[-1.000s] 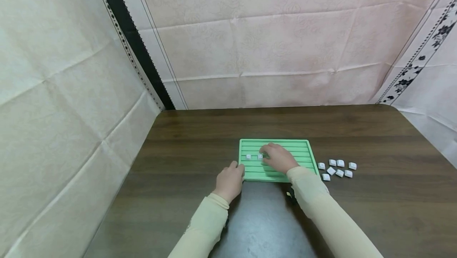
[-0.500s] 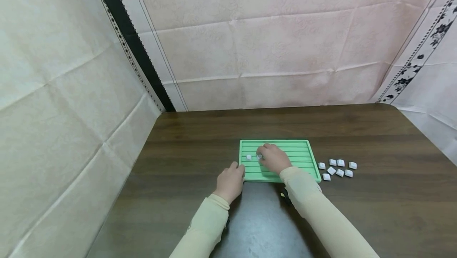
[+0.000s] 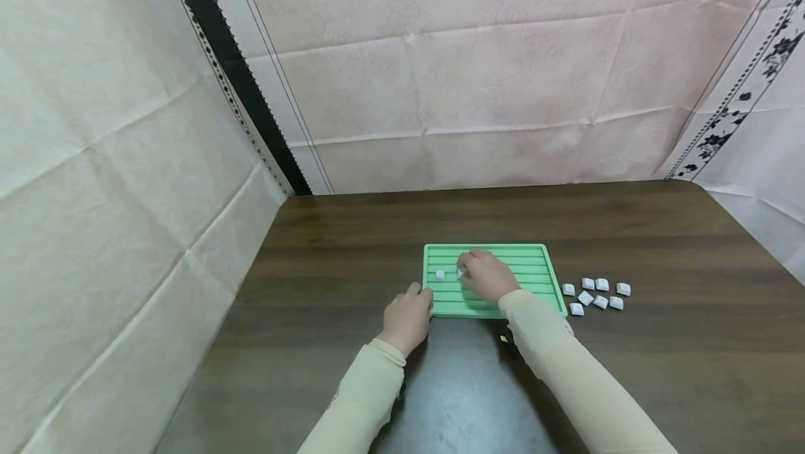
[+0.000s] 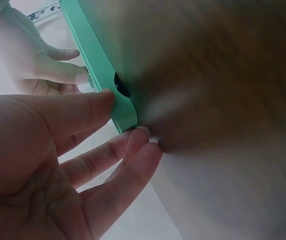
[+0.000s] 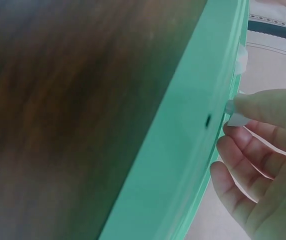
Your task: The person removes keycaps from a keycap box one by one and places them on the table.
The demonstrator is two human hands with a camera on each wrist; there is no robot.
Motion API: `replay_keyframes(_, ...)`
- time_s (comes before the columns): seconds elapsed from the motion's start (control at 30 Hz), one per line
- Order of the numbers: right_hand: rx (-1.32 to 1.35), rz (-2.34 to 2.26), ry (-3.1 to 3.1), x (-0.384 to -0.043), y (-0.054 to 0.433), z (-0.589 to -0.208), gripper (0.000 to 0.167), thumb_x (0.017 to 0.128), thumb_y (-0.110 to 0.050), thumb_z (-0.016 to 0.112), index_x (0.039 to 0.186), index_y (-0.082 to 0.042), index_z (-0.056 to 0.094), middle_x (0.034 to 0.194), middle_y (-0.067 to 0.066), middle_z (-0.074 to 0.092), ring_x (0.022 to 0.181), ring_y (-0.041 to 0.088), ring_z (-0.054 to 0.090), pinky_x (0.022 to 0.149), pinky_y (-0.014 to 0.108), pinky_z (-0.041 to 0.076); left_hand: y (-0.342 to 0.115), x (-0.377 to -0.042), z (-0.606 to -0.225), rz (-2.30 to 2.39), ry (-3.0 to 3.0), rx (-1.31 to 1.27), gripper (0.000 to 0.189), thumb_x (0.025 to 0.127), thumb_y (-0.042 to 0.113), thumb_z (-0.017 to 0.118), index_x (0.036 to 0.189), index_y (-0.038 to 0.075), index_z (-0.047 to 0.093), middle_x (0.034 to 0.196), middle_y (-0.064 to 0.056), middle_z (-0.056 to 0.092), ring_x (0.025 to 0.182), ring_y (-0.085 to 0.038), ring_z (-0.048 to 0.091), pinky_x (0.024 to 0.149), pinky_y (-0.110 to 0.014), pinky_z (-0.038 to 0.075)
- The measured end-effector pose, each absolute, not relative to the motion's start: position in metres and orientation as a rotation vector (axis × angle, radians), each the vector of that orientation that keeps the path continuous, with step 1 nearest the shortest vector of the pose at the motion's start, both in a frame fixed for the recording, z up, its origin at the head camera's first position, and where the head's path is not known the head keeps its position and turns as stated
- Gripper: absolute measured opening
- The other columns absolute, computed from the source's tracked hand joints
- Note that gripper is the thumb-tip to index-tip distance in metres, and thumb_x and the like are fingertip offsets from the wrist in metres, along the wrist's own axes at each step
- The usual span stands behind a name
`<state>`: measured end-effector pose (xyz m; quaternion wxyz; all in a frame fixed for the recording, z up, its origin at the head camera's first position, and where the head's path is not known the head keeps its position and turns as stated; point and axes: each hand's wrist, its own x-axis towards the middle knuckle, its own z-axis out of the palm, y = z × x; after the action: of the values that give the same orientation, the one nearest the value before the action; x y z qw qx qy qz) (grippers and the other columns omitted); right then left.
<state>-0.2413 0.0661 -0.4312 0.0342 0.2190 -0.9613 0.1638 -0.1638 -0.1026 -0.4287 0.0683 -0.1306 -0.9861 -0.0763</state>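
Observation:
A green tray with raised slats lies on the table. My left hand grips its near left corner, and in the left wrist view the thumb presses on the tray's front wall with fingertips at the corner. Over the tray's middle, my right hand pinches a small white tile between thumb and forefinger; in the head view it is partly hidden by the fingers. Left of it, another white tile sits on a slat.
Several loose white tiles lie on the brown table, just right of the tray. Pale patterned cloth hangs behind the table and at its sides.
My right hand shifts slightly left with its fingers on the tile, then slightly back right. My left hand stays at the tray's corner.

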Motion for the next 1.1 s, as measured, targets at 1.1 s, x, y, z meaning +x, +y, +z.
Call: replay_keyframes(1.1,0.396,0.535,-3.006,-0.234,0.168,-0.414,0.024,0.089,-0.019,0.056,0.109,-0.005,0.062,0.102,0.011,0.062,0.093,0.026,0.058,0.076,0.048,0.049,-0.100,-0.165,-0.430,-0.269,-3.003,-0.359,0.009,0.085,0.016,0.065,0.084,0.012,0.057,0.084,-0.005,0.054,0.056,-0.015,0.045,0.048,-0.026,0.039)
